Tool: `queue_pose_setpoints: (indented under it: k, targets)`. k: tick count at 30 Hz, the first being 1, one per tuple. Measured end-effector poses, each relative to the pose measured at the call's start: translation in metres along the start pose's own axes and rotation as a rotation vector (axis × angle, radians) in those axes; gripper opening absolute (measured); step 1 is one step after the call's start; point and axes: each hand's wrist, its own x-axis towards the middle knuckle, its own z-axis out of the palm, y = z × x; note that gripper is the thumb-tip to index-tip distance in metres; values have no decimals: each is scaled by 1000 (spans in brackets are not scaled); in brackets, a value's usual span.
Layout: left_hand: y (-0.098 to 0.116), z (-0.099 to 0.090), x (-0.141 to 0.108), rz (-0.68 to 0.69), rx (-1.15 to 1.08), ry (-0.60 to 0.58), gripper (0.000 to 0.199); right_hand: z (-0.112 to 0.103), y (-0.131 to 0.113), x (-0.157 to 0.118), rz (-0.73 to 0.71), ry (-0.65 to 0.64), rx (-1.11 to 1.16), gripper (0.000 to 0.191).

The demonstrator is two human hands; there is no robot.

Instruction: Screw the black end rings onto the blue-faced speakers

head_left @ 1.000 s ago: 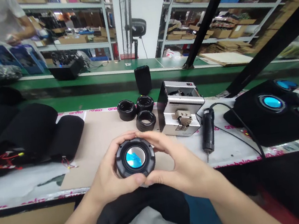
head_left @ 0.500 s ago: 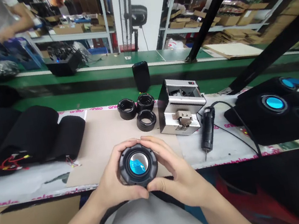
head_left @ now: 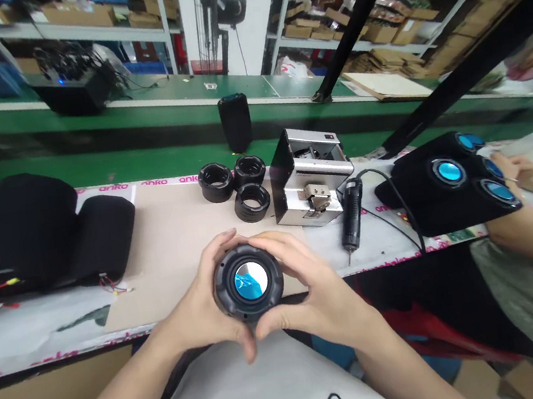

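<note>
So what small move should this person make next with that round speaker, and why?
Probably lower the speaker onto the beige board: the left hand and right hand cradle it by its black rim, and three black rings sit on that board beyond it.

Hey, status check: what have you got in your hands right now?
Left hand, right hand both gripping round black speaker, blue-and-silver centre facing up. Nothing blocking it; black rings beyond, on cardboard.
</note>
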Motion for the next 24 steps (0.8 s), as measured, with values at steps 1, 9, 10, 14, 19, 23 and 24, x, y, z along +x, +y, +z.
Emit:
queue_pose_setpoints:
  k: [1,9,10,14,19,23,24]
  targets:
    - [-2,0,0,22,17,4,142,1,-1,-1,-16,14,-22,91]
    - [1,5,2,34,58,31,131,6,-9,-4,12,74,-148,89]
    - [1,5,1,33,49,26,128,4,-13,-1,6,40,-168,88]
    - [0,4,-1,38,28,27,119,-4,-23,7,-29,-91,-245,85]
    - [-3,8,-2,13,17,68,119,-4,-23,8,-79,-18,-315,84]
    - [-2,10,-2,-2,37,76,122,-5,-20,6,-31,-2,-326,85]
    - [-2,10,-2,-7,31,76,122,-6,-19,6,-34,-17,-335,86]
